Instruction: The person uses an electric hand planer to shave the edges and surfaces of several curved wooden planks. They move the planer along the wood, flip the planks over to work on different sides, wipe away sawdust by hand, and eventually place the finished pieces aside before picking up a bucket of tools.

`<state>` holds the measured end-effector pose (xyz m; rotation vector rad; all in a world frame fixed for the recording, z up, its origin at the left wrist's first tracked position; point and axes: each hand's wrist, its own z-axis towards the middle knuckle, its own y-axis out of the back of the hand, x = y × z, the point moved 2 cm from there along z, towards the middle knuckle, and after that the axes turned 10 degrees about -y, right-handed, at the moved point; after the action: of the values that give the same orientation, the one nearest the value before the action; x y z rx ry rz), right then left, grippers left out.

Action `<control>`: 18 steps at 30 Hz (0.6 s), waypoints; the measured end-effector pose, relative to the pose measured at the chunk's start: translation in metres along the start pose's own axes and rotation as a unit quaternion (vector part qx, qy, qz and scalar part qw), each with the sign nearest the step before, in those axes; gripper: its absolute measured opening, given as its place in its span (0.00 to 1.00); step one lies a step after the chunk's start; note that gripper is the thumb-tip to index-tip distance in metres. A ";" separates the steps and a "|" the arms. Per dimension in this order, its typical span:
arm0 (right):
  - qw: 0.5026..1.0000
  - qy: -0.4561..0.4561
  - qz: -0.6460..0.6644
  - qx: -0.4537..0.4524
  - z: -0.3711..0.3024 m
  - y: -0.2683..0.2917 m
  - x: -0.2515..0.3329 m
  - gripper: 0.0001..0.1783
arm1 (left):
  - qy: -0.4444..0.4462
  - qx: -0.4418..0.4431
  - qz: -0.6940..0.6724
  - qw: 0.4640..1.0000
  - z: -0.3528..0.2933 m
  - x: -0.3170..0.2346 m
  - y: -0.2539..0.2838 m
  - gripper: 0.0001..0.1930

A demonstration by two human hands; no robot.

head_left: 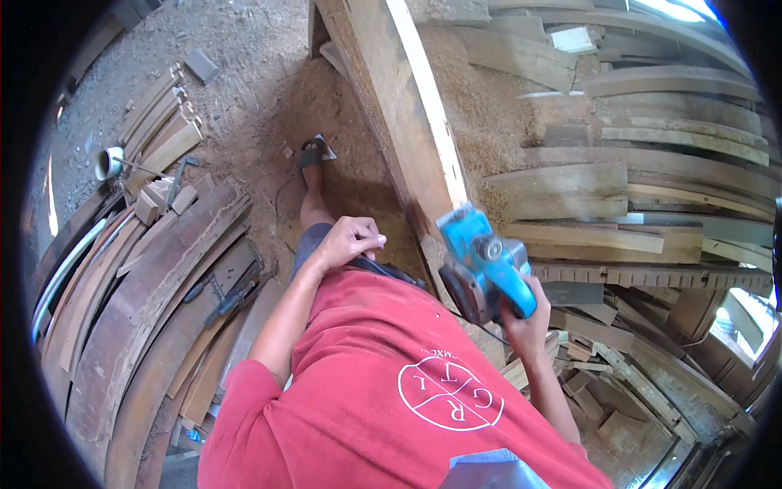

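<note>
My right hand (524,318) is wrapped round the rear handle of a blue electric planer (466,232). The planer's front lies over the edge of a long wooden board (399,106), which runs away from me toward the top of the head view. Along its upper edge the board shows a pale, bright strip. My left hand (355,242) is curled closed in front of my dark shorts, just above the hem of my red shirt, apart from planer and board. Whether its fingers hold anything is hidden. Part of a dark cord (491,335) shows below the planer.
Stacked curved planks (562,191) fill the right side. More curved boards (147,301) lie at the left, with a clamp (221,300) on them. Wood blocks (155,200) and a white cup-like container (108,163) sit beyond. Sawdust (342,122) covers the ground by my sandalled foot.
</note>
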<state>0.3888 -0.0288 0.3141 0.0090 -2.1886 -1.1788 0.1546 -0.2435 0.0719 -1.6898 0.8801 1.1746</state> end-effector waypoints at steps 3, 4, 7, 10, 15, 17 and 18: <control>0.999 0.045 0.000 -0.016 0.047 -0.016 0.051 0.20 | 0.038 -0.058 -0.018 0.997 -0.002 -0.015 0.017 0.16; 0.998 0.058 0.007 -0.012 0.065 -0.021 0.072 0.21 | 0.010 -0.076 -0.012 0.997 -0.005 -0.008 0.027 0.18; 0.996 0.087 0.008 -0.007 0.121 -0.036 0.129 0.21 | 0.024 -0.125 -0.013 0.992 -0.006 -0.004 0.055 0.19; 0.994 0.108 0.007 -0.005 0.173 -0.050 0.190 0.20 | -0.007 -0.157 -0.046 0.987 -0.002 -0.003 0.081 0.19; 0.995 0.092 0.036 -0.001 0.249 -0.074 0.276 0.16 | 0.007 -0.131 -0.101 0.986 0.023 0.002 0.118 0.18; 0.995 0.097 0.037 -0.007 0.280 -0.082 0.305 0.16 | 0.038 -0.115 -0.114 0.986 0.037 -0.011 0.132 0.17; 0.994 0.100 0.034 -0.009 0.295 -0.085 0.321 0.16 | 0.043 -0.109 -0.117 0.986 0.044 -0.016 0.141 0.17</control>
<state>-0.0487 0.0460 0.3068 0.0427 -1.9887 -1.1089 0.0094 -0.2534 0.0431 -1.9750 0.5989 1.0743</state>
